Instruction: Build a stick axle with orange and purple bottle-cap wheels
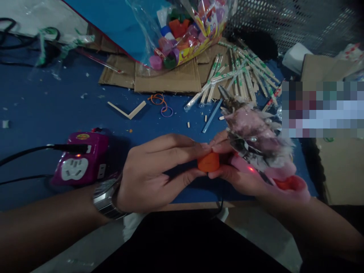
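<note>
1. Currently, the left hand point(153, 167), a silver metal watch point(109, 199) at its wrist, pinches a small, rounded orange piece point(208, 162) between thumb and fingertips.
2. Opposite it, the right hand point(239, 180) grips the same piece from the other side, thumb below and fingers above — so the piece sits between both sets of fingertips, over the blue tabletop point(113, 129).
3. Just beyond the right hand, partly overlapping it in view, is a glossy pink object with a glowing red light point(287, 185), a feathery, pearl-dotted pink-and-grey ornament point(253, 131) in front of it (whether the hand touches either, I cannot tell).
4. Left of the left hand lies a purple power block with a white socket point(95, 159); ahead of that hand are a pale wooden V of joined sticks point(136, 110) and a thin purple band point(171, 112).
5. As I judge it, the step in hand is close two-handed fingertip work on the orange piece — steadying or adjusting it. The next move calls for an even, light pinch, one hand bracing while the other adjusts.
</note>
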Motion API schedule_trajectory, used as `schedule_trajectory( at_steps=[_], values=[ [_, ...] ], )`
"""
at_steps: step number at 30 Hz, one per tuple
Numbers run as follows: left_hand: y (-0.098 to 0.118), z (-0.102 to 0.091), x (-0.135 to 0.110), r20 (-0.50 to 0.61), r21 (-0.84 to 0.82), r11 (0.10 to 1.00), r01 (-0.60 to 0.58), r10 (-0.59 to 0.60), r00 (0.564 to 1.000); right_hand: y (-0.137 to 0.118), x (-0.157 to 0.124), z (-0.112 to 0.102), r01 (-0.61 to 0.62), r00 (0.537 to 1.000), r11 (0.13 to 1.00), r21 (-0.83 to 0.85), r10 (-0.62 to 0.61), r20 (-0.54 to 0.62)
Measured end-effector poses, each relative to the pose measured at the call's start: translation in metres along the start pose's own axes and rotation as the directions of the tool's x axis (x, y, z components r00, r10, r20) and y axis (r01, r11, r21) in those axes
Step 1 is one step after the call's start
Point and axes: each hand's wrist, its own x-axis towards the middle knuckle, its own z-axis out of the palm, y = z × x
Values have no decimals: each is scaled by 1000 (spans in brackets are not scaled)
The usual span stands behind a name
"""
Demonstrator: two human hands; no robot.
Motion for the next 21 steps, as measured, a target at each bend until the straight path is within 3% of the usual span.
schedule_trajectory(
  at_steps=[3,13,18,21],
  values=[
    [3,-1,0,-1,7,1000,25,-25,1000,-5,0,2,73,995,997,-1,-73,-74],
    [7,0,0,11,-20,996,84,-84,996,-7,1,1,111,992,992,-57,-114,-48],
    [5,-1,1,-1,-13,1000,17,-17,1000,-3,0,3,126,990,991,-34,-127,-56],
    [6,-2,2,17,0,997,72,-72,997,-2,0,5,126,990,992,-15,-127,-60]
  ],
)
